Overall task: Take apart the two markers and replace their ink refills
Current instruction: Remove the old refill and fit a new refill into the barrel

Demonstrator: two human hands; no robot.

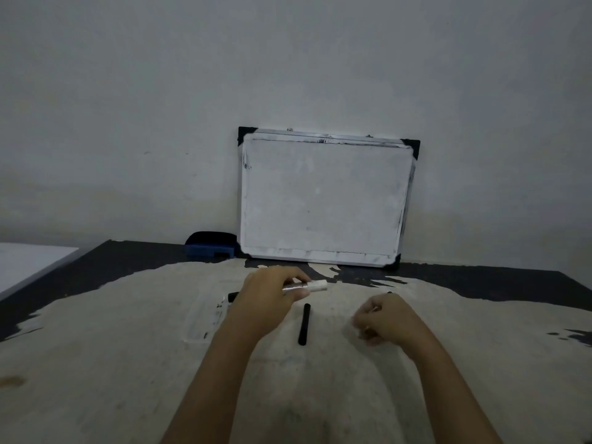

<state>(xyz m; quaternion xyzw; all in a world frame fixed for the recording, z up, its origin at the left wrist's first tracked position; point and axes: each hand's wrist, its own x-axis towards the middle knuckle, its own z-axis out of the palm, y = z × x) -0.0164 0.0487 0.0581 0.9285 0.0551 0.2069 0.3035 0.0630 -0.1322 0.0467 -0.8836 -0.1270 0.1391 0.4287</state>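
My left hand [272,296] grips a marker barrel [307,286] that lies level, its white end pointing right. A black stick, a refill or marker part [304,324], lies on the table between my hands, lengthwise toward me. Another black piece [233,296] peeks out just left of my left hand. My right hand [382,318] rests on the table as a loose fist; a small dark tip shows above its knuckles, and I cannot tell whether it holds anything.
A clear plastic packet [205,318] with black smudges lies left of my left hand. A small whiteboard [323,200] leans on the wall at the back of the worn table [128,363]. A blue eraser [209,245] sits beside the whiteboard.
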